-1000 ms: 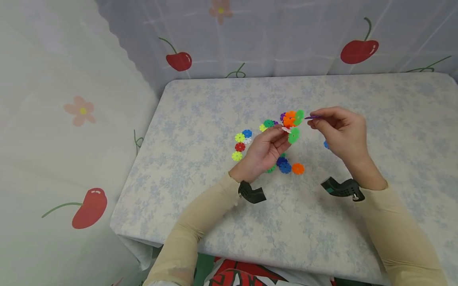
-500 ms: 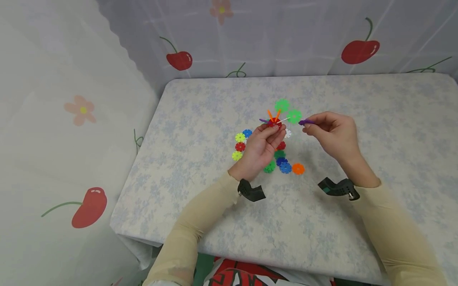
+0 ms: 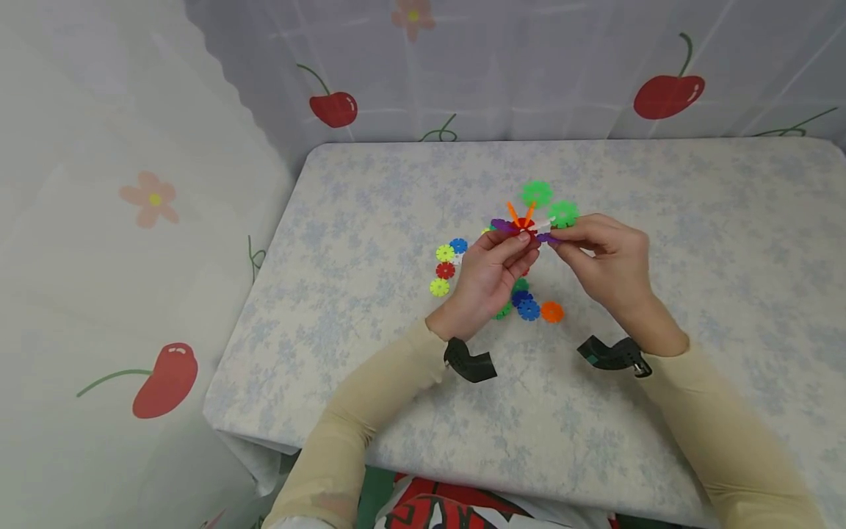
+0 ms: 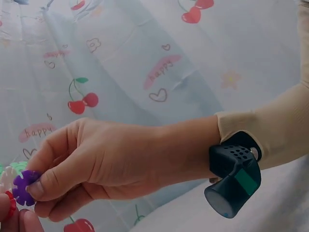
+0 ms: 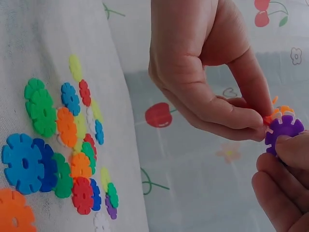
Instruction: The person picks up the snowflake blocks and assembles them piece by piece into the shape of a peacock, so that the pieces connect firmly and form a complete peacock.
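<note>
My left hand [image 3: 485,275] pinches the red snowflake disc [image 3: 524,223] at the centre of a small joined cluster, held up over the table. Orange discs [image 3: 512,213], a purple one at the left, a white one [image 3: 543,224] and light green discs [image 3: 563,213] fan out from it. My right hand [image 3: 604,264] pinches another purple snowflake disc [image 4: 24,189] between thumb and finger. That disc's edge is right at the cluster's red one, on its right side. In the right wrist view the notched purple disc [image 5: 285,130] overlaps the white and orange ones.
Several loose snowflake discs lie on the patterned tablecloth [image 3: 344,308] below the hands, among them a red disc [image 3: 446,270], a yellow disc [image 3: 439,287], a blue disc [image 3: 529,310] and an orange disc [image 3: 552,312]. A cherry-print curtain [image 3: 515,73] hangs behind the table.
The cluster in my left hand has turned, so the red disc faces up, and it has shifted slightly. My right hand has moved left, bringing the purple disc up to the cluster.
</note>
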The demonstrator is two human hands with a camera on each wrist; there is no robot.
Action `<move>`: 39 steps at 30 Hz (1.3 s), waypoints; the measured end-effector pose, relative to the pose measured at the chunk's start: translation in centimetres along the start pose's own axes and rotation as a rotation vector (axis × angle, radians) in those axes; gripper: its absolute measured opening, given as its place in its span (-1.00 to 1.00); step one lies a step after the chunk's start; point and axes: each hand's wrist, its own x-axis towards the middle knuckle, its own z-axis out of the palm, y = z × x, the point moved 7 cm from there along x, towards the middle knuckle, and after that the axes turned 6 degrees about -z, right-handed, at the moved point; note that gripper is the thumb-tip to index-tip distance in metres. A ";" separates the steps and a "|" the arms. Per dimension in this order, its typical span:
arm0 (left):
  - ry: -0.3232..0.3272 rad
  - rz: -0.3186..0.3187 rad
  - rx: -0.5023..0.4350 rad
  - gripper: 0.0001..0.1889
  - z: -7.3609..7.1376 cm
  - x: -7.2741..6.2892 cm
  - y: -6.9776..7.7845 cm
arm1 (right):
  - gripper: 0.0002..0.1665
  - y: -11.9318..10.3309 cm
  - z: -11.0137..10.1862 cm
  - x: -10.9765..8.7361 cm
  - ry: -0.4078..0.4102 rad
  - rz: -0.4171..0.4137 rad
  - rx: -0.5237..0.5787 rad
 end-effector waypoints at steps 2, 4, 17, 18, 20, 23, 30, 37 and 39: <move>-0.023 0.017 0.019 -0.69 0.2 -0.1 0.0 | -0.90 -0.1 -0.1 0.0 0.019 -0.012 0.026; -0.054 0.032 0.036 -0.66 0.4 -0.2 0.0 | -0.92 -0.2 -0.1 -0.1 0.027 -0.028 0.037; -0.220 -0.003 0.245 -0.71 1.1 -0.6 0.6 | -0.66 -1.1 -0.8 0.5 -0.033 -0.170 0.108; -0.220 -0.007 0.246 -0.71 1.1 -0.7 0.6 | -0.66 -1.1 -0.8 0.5 -0.032 -0.168 0.112; -0.216 -0.005 0.246 -0.72 1.1 -0.7 0.6 | -0.72 -1.1 -0.7 0.4 -0.027 -0.170 0.102; -0.214 -0.010 0.249 -0.72 1.1 -0.7 0.7 | -0.75 -1.1 -0.6 0.3 -0.001 -0.165 0.096; -0.209 0.012 0.240 -0.72 1.0 -0.4 0.8 | -0.90 -1.0 -0.4 0.3 0.030 -0.126 0.044; -0.153 0.075 0.147 -0.72 0.7 0.0 1.4 | -0.82 1.7 0.1 0.1 -0.218 0.154 -0.217; -0.135 0.095 0.131 -0.73 0.6 0.0 1.7 | -0.74 3.2 1.1 -0.7 -0.463 0.300 -0.304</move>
